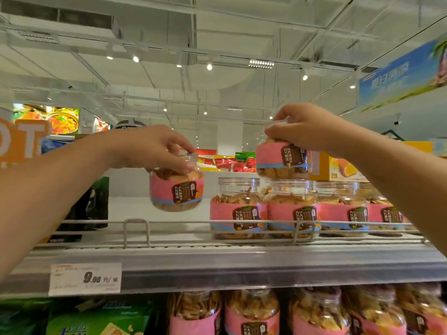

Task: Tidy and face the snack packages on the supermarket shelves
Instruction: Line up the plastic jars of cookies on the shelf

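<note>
My left hand (pixel 154 148) grips the lid of a clear snack jar with a pink label (pixel 176 192) and holds it in the air above the top shelf (pixel 242 259), left of the jar row. My right hand (pixel 302 129) grips the lid of a second pink-label jar (pixel 283 160), which hangs just above a jar in the row. Several matching jars (pixel 292 211) stand side by side on the right half of the shelf behind a wire rail (pixel 183 222), labels facing me.
The left part of the top shelf shows bare white surface beside a dark bag (pixel 94 204). A price tag (pixel 84 279) reads 9.00 on the shelf edge. More pink-label jars (pixel 251 313) and green packs (pixel 96 320) fill the shelf below. An orange box (pixel 338 168) stands behind the row.
</note>
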A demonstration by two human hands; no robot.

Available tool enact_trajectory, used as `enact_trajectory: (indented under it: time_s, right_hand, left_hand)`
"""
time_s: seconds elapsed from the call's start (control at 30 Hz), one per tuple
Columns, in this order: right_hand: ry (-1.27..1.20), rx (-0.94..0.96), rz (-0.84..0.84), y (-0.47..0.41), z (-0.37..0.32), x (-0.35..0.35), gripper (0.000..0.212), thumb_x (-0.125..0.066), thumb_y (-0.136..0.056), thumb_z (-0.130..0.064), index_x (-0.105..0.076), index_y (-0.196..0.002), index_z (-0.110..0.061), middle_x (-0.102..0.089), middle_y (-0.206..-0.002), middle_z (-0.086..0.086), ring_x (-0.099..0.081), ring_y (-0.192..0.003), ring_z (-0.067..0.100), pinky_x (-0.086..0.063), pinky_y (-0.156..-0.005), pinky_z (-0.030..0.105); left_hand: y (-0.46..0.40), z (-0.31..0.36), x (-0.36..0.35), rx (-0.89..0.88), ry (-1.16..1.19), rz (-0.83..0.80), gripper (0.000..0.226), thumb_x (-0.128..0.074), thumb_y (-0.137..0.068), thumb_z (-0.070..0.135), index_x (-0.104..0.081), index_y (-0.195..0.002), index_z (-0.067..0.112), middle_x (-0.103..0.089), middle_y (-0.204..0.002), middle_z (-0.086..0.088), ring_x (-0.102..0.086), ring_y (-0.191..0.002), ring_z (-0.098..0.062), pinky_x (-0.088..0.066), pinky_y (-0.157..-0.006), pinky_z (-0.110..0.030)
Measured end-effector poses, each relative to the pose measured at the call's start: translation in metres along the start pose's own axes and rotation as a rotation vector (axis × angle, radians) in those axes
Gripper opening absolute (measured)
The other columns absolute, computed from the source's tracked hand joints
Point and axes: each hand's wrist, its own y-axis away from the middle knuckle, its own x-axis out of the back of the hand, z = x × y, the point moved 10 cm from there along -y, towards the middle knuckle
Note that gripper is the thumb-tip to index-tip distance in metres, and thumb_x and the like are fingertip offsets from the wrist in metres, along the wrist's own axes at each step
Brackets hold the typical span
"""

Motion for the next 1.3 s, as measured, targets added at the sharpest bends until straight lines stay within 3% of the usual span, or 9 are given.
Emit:
enact_trajectory:
  time_s: [0.13,0.27,0.4,0.5,0.63,0.73,0.8,1.0,1.3]
  right_hand:
    - [0.007,-0.001,0.003,0.0,0.005,0.006,0.03,-0.065,-0.083,-0.049,-0.061,-0.1,-0.025,-0.069,-0.086,0.001,-0.069,-0.076,0.017,-0.06,-0.065,0.034]
    - [0.01,-0.01,-0.009,-0.001,0.014,0.008,0.029,-0.065,-0.084,-0.049,-0.061,-0.098,-0.025,-0.068,-0.086,0.001,-0.068,-0.079,0.017,-0.06,-0.068,0.034]
    - [0.045,-0.015,0.0,-0.002,0.017,0.009,0.028,-0.064,-0.084,-0.049,-0.061,-0.099,-0.025,-0.068,-0.087,0.001,-0.067,-0.078,0.016,-0.059,-0.068,0.034]
    - [0.092,0.008,0.044,-0.001,0.013,0.01,0.029,-0.062,-0.085,-0.048,-0.061,-0.099,-0.024,-0.066,-0.082,-0.001,-0.065,-0.072,0.012,-0.055,-0.058,0.025]
    - [0.085,0.036,0.061,0.0,0.01,0.006,0.031,-0.06,-0.086,-0.052,-0.063,-0.098,-0.024,-0.066,-0.08,-0.004,-0.065,-0.07,0.01,-0.053,-0.054,0.023]
    - [0.012,0.028,0.039,0.002,0.013,0.006,0.034,-0.058,-0.087,-0.054,-0.067,-0.1,-0.024,-0.07,-0.085,-0.003,-0.067,-0.076,0.012,-0.058,-0.069,0.031]
    - [-0.008,0.028,0.036,0.004,0.015,0.008,0.024,-0.058,-0.088,-0.047,-0.067,-0.096,-0.026,-0.071,-0.083,-0.003,-0.067,-0.075,0.011,-0.059,-0.069,0.03]
    - [0.019,0.014,0.054,0.004,0.016,0.012,0.017,-0.057,-0.086,-0.04,-0.067,-0.089,-0.027,-0.069,-0.077,-0.004,-0.067,-0.073,0.012,-0.056,-0.062,0.028]
    - [0.051,0.009,0.05,0.008,0.015,0.013,0.022,-0.055,-0.088,-0.039,-0.066,-0.098,-0.024,-0.069,-0.081,-0.001,-0.067,-0.075,0.014,-0.059,-0.068,0.032]
  left_hand:
    - [0.004,0.046,0.036,-0.136,0.083,0.222,0.058,-0.069,-0.054,0.07,-0.069,-0.105,0.043,-0.071,-0.089,0.018,-0.067,-0.081,-0.003,-0.049,-0.063,-0.023]
    - [-0.002,0.08,0.053,-0.227,0.246,0.411,0.037,-0.074,-0.074,0.053,-0.072,-0.104,0.031,-0.074,-0.089,0.009,-0.07,-0.08,-0.001,-0.052,-0.059,-0.016]
    - [-0.022,0.102,0.021,-0.19,0.26,0.307,0.033,-0.074,-0.08,0.044,-0.074,-0.106,0.023,-0.074,-0.096,0.002,-0.07,-0.089,-0.011,-0.056,-0.077,-0.028]
    - [-0.034,0.106,0.001,-0.18,0.281,0.261,0.029,-0.072,-0.084,0.039,-0.074,-0.105,0.019,-0.074,-0.1,-0.001,-0.07,-0.094,-0.015,-0.056,-0.087,-0.034]
    - [-0.037,0.101,-0.004,-0.17,0.356,0.226,0.033,-0.071,-0.084,0.04,-0.066,-0.113,0.025,-0.071,-0.101,0.006,-0.071,-0.079,-0.001,-0.054,-0.062,-0.016]
    - [-0.033,0.094,-0.009,-0.147,0.407,0.19,0.058,-0.071,-0.068,0.055,-0.058,-0.118,0.03,-0.068,-0.109,0.003,-0.072,-0.087,-0.01,-0.058,-0.071,-0.028]
    - [-0.031,0.091,-0.013,-0.134,0.394,0.165,0.066,-0.072,-0.057,0.059,-0.059,-0.116,0.031,-0.07,-0.107,0.002,-0.073,-0.088,-0.015,-0.06,-0.076,-0.037]
    - [-0.029,0.096,-0.017,-0.177,0.476,0.186,0.059,-0.074,-0.056,0.052,-0.063,-0.11,0.029,-0.072,-0.097,0.004,-0.073,-0.077,-0.007,-0.056,-0.055,-0.02]
    - [-0.03,0.094,-0.017,-0.189,0.543,0.201,0.053,-0.076,-0.058,0.049,-0.066,-0.107,0.031,-0.075,-0.09,0.011,-0.074,-0.078,-0.008,-0.054,-0.054,-0.019]
